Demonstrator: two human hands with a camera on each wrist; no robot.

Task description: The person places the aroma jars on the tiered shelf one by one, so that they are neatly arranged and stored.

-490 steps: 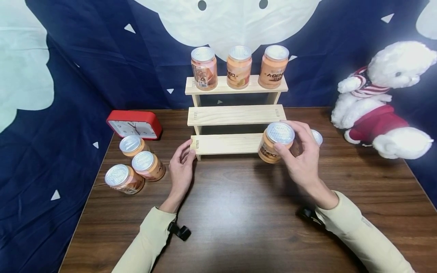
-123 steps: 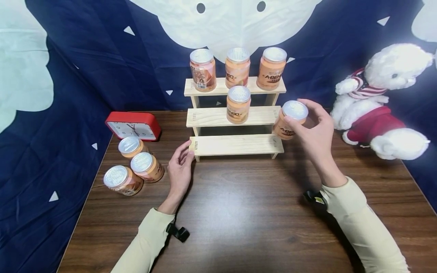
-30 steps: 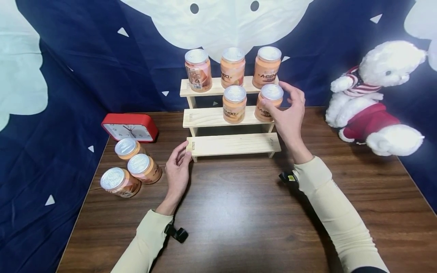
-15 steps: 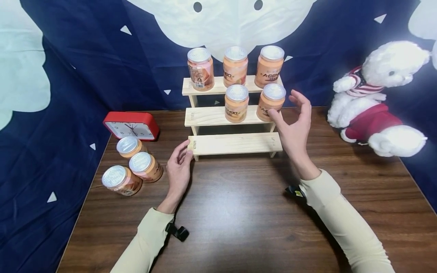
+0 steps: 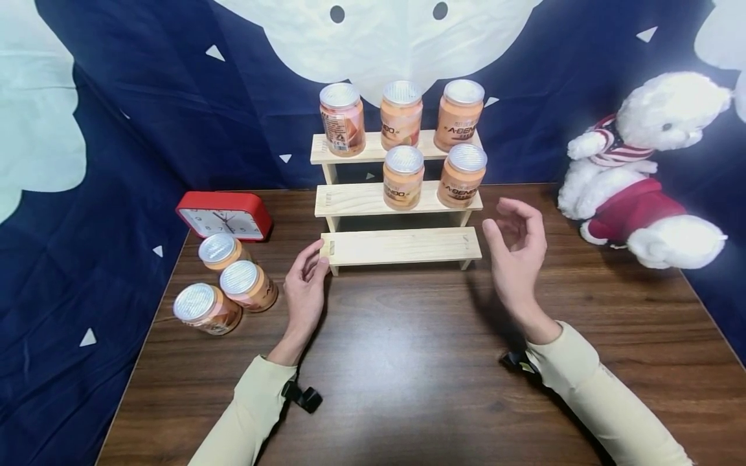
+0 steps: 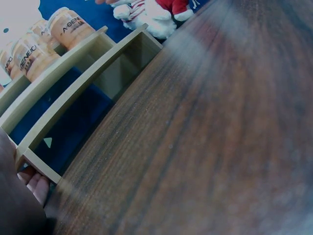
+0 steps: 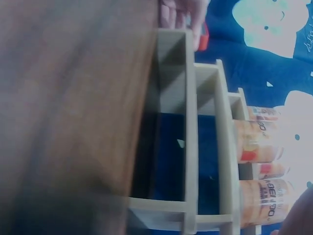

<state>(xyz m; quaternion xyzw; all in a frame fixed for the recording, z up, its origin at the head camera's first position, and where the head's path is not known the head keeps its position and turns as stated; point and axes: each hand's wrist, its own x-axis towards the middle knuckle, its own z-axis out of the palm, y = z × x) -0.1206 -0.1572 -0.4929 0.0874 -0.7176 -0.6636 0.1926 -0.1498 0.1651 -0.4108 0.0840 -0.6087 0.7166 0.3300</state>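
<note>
A three-step wooden display rack (image 5: 402, 246) stands on the table, and my left hand (image 5: 304, 285) grips the left end of its lowest step. In the left wrist view the fingers (image 6: 36, 185) show behind the end leg. Three canned-fruit jars with orange contents and silver lids, one of them a middle jar (image 5: 402, 116), line the top step. On the second step are a centre jar (image 5: 403, 180) and a right-end jar (image 5: 462, 178). My right hand (image 5: 517, 259) hovers right of the rack, fingers loosely bent, holding nothing.
Three more jars, including a front one (image 5: 208, 310), stand together at the left. Behind them is a red clock (image 5: 227, 215). A white plush bear (image 5: 647, 175) sits at the right. A dark blue curtain (image 5: 245, 116) hangs behind the brown table (image 5: 396, 362).
Over the sequence, two jars came onto the second step. My right hand let go of the right-end jar and drew back down and to the right. The left hand kept its place.
</note>
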